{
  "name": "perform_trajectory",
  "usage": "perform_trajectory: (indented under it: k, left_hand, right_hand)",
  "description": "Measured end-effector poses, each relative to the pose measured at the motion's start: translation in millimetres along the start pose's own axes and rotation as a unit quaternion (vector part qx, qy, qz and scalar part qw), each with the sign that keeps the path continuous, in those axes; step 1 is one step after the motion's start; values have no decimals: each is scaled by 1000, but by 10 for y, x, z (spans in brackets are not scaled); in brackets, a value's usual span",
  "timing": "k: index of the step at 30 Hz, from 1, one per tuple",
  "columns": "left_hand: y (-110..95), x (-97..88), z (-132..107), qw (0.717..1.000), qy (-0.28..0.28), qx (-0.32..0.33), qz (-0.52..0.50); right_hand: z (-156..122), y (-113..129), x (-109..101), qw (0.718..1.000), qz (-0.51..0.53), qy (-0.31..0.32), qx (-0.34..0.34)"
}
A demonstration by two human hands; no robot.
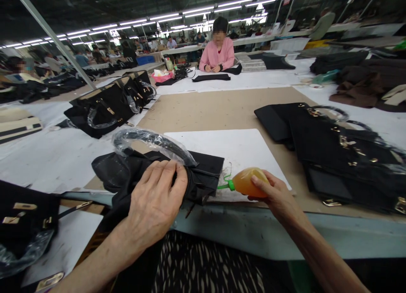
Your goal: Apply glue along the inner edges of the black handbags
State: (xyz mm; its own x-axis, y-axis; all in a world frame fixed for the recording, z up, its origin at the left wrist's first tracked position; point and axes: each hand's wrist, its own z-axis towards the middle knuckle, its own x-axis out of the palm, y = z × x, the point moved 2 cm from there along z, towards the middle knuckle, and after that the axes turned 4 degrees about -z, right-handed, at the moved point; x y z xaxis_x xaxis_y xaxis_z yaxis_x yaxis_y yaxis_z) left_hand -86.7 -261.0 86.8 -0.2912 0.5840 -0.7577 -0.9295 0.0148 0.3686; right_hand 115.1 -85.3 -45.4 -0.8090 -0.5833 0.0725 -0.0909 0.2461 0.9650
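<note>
My left hand (160,193) is closed over the edge of a black handbag (206,168) lying at the table's front edge. The bag's handle (152,141) is wrapped in clear plastic and arches beyond my knuckles. My right hand (274,191) grips a squeeze bottle (250,181) of amber liquid, held on its side. Its green nozzle (226,185) points left, with the tip at the bag's right end; whether it touches the bag I cannot tell. My left fingertips are partly hidden in the black fabric.
Black bags with gold hardware lie at right (336,157), stand at the back left (108,107) and sit at near left (28,217). A white sheet (234,145) covers part of the brown board (203,111). A co-worker in pink (217,54) sits across the table.
</note>
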Motion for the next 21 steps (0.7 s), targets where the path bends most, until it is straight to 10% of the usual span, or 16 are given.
perform_trajectory:
  k: [21]
  left_hand:
    - [-17,-10,-14,1000,2,5,8]
  right_hand:
    - [-314,66,121,995,90,-24,32]
